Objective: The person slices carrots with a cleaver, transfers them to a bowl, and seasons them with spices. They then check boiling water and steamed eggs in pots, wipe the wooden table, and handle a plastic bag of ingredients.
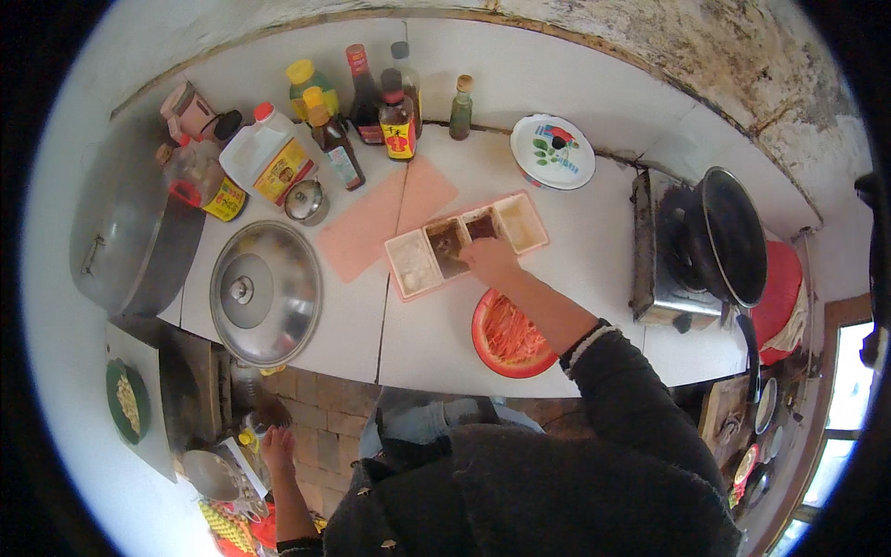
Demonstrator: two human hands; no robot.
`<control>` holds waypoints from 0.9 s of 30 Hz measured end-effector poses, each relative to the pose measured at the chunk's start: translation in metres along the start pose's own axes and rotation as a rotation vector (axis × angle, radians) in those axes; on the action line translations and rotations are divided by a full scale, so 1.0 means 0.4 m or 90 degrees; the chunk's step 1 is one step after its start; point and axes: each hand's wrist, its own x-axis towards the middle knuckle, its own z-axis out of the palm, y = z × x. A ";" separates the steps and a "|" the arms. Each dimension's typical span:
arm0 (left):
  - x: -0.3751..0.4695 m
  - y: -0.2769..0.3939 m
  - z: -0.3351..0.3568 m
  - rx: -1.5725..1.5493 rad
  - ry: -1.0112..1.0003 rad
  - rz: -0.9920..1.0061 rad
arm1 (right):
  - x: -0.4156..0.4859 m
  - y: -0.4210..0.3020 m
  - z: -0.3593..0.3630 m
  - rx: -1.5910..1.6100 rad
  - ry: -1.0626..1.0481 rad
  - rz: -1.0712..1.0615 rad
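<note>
My right hand point(489, 259) reaches over a pink spice box point(415, 292) with several compartments, its fingers bent at the compartment of brown powder point(447, 244). Whether it holds something small cannot be told. A white substance point(411, 263) fills the left compartment, and a pale one point(518, 223) lies in the right one. Under my right forearm stands a red bowl point(482, 354) of orange-red shreds point(514, 333), partly hidden. My left hand point(278, 449) hangs low at the left, off the counter, near a knife-like white blade point(245, 465); whether it touches anything is unclear.
A steel lid point(292, 299) and a large pot point(129, 230) are at the left. Sauce bottles point(365, 104) line the back, with a lidded enamel dish point(553, 152) to their right. A black pan point(729, 237) rests tilted on the stove point(644, 250), its handle jutting toward the front.
</note>
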 end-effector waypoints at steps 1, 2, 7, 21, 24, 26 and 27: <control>-0.005 -0.006 -0.001 0.005 0.020 0.000 | -0.005 0.003 -0.001 -0.010 -0.044 -0.013; -0.009 -0.012 -0.001 -0.003 0.033 -0.008 | -0.009 0.004 -0.003 0.024 -0.022 -0.026; 0.010 -0.030 -0.007 -0.020 0.007 -0.002 | -0.006 0.001 -0.017 0.299 -0.028 0.248; 0.037 -0.021 0.047 0.051 -0.066 0.029 | -0.126 0.030 -0.099 0.859 0.004 0.515; 0.062 -0.020 0.051 0.046 -0.170 0.046 | -0.199 0.038 -0.133 0.866 0.066 0.497; 0.069 -0.020 0.066 0.013 -0.118 0.050 | -0.273 0.049 -0.165 0.777 0.113 0.463; 0.066 -0.022 0.076 0.031 -0.099 0.040 | -0.316 0.059 -0.189 0.704 0.129 0.439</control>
